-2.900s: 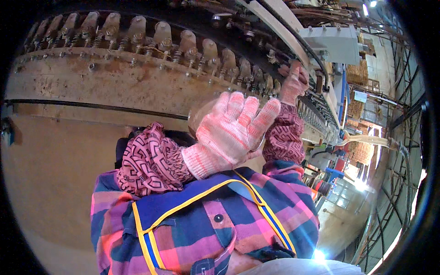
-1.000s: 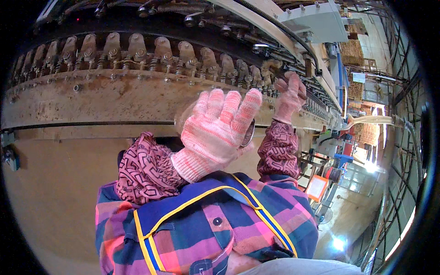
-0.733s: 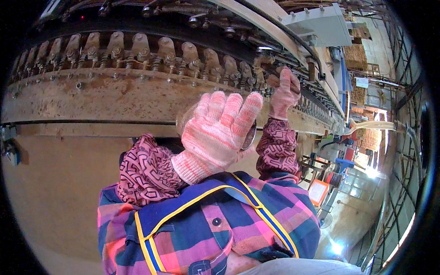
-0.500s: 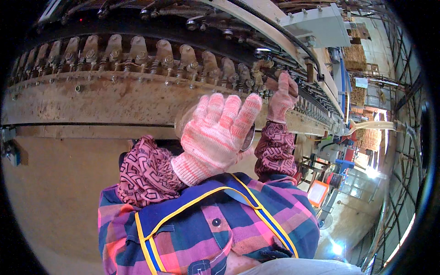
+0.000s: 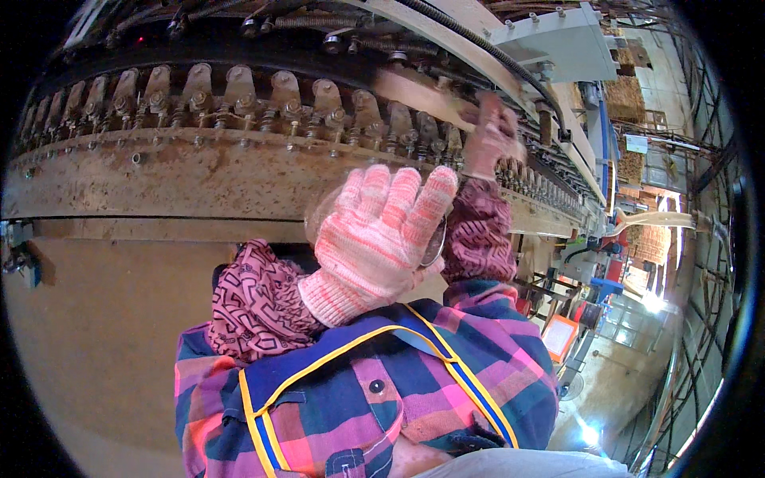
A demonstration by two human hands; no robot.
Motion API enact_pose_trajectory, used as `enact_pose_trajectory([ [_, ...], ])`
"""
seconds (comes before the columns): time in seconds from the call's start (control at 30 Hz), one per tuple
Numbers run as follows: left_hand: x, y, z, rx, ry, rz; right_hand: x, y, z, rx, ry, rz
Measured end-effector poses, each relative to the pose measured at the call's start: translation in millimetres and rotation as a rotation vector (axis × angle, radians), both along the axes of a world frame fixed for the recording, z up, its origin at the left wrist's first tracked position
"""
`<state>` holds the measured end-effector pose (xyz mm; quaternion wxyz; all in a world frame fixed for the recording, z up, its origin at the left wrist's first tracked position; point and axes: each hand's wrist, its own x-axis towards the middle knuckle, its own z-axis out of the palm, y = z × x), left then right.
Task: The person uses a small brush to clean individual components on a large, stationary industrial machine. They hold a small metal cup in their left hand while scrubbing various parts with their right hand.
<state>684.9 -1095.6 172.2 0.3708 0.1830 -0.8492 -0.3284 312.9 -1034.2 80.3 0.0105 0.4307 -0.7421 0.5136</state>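
Note:
My left hand [image 5: 374, 231], in a pink-and-white striped knit glove, is in front of my chest, back of the hand up. Its fingers curve over a rounded brownish thing [image 5: 312, 213] that is mostly hidden, and a shiny curved rim [image 5: 435, 244] shows beside it. Farther off to the right, my right hand [image 5: 494, 134] is reached out over the machine, smeared by motion. Just left of its fingers, a blurred light-brown strip [image 5: 422, 97] lies above the machine's row of brackets [image 5: 283, 92]. Whether the right fingers touch the strip cannot be made out.
A long dusty metal beam [image 5: 159, 183] runs across in front of me below the brackets and springs. Overhead are a pale frame rail and a grey box [image 5: 550, 44]. Stacks of brown sheets [image 5: 624, 99] and an orange-framed panel [image 5: 559, 336] stand to the right.
My right hand has moved up and slightly away, and its fingers have blurred. A light-brown strip now shows left of it, where a tan clump was. My left hand has hardly moved.

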Motion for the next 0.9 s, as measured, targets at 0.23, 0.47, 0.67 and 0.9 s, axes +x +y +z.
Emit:
enact_pose_trajectory([
  [0.23, 2.0, 0.4, -2.8, 0.032, -0.009, 0.005, 65.2, -34.6, 32.0, -0.095, -0.156, -0.114],
  [0.47, 0.7, 2.6, -4.9, 0.032, -0.02, -0.009, 51.0, -29.0, 27.9, -0.135, -0.143, -0.019],
  [0.67, 2.6, 5.8, -5.3, 0.008, -0.032, 0.003, 35.7, -24.1, 5.9, -0.027, 0.485, -0.038],
  [0.9, 3.1, 8.4, -8.8, -0.021, 0.002, 0.033, 53.6, -35.4, 3.5, -0.071, 0.529, 0.032],
])
